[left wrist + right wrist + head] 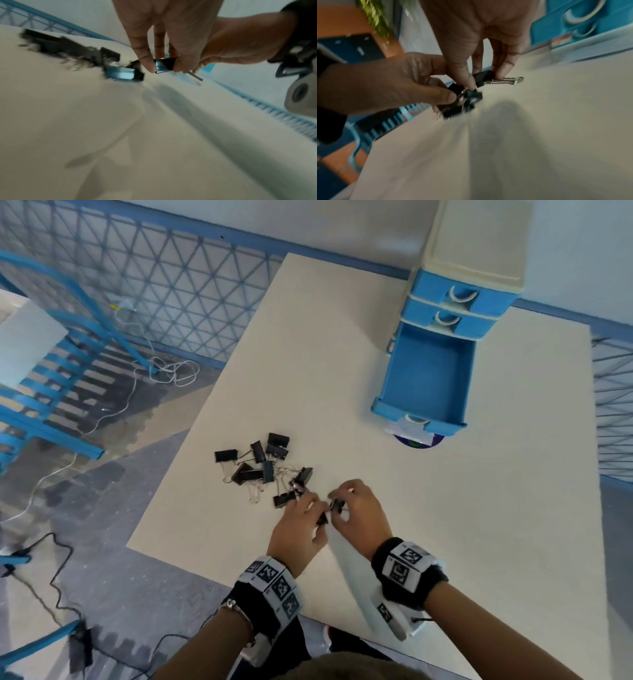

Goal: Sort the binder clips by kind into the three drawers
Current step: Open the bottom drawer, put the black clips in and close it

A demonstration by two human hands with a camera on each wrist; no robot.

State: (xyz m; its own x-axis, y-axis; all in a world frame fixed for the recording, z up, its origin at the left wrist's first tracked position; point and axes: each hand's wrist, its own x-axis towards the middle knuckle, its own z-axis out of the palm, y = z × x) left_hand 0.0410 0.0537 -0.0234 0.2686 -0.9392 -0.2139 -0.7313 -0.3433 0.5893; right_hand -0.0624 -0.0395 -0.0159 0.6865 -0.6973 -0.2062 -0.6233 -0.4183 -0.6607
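Several black binder clips (pixel 260 465) with silver wire handles lie in a loose pile left of centre on the cream table (pixel 462 508). Just right of the pile my two hands meet. My left hand (pixel 313 508) pinches a small black clip (pixel 165 65) between thumb and fingers. My right hand (pixel 339 498) pinches another small black clip (pixel 483 79), whose silver handles (pixel 510 79) stick out to the right. The blue drawer unit (pixel 479 251) stands at the back right. Its bottom drawer (pixel 424 378) is pulled out and empty, and the two upper drawers (pixel 459 297) are closed.
A round sticker-like disc (pixel 416 441) shows under the open drawer's front. The table's left edge (pixel 191 440) drops to a floor with cables (pixel 164 371) and a blue frame (pixel 51 392). A blue mesh fence (pixel 154 268) runs behind.
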